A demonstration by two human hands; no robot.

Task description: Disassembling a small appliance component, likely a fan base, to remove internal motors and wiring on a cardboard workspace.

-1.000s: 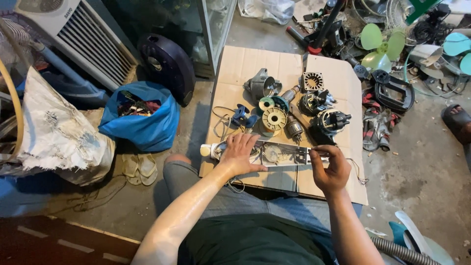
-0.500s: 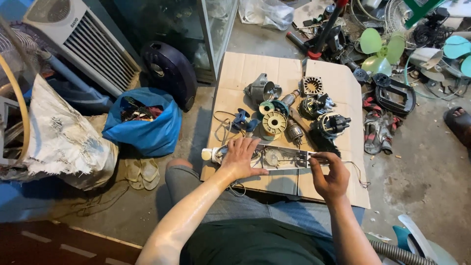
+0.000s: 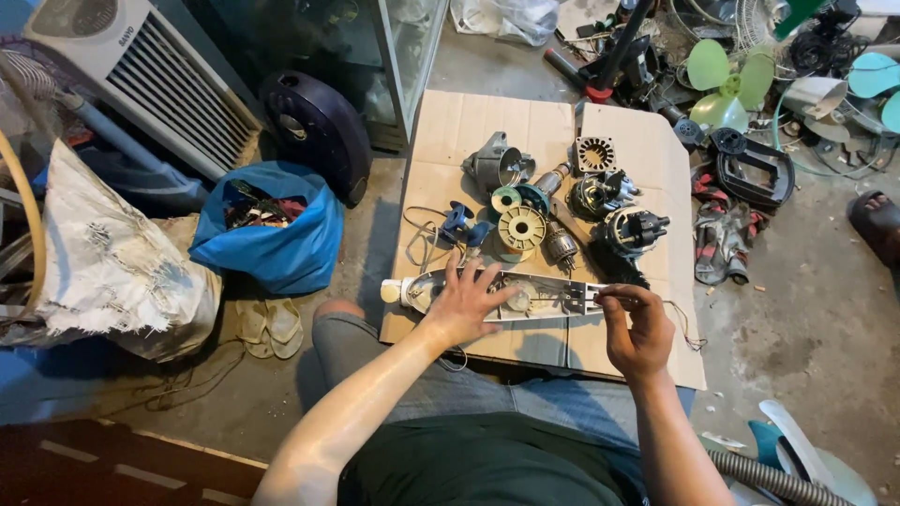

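While left hand (image 3: 466, 305) fingers splay flat on long grey plastic housing (image 3: 553, 298), right hand (image 3: 636, 330) fingers pinch, perhaps, thin wire (image 3: 680, 323), corrugated cardboard (image 3: 487, 126).

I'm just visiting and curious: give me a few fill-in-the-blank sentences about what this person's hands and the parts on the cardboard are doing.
1. The left hand presses flat on a long pale housing lying on a sheet of ____.
2. The right hand pinches thin ____ at the housing's right end.
3. The bag left of the cardboard is ____ in colour.
4. The round cream disc lies ____ the housing, farther from the person.

Missing words: cardboard; wires; blue; beyond
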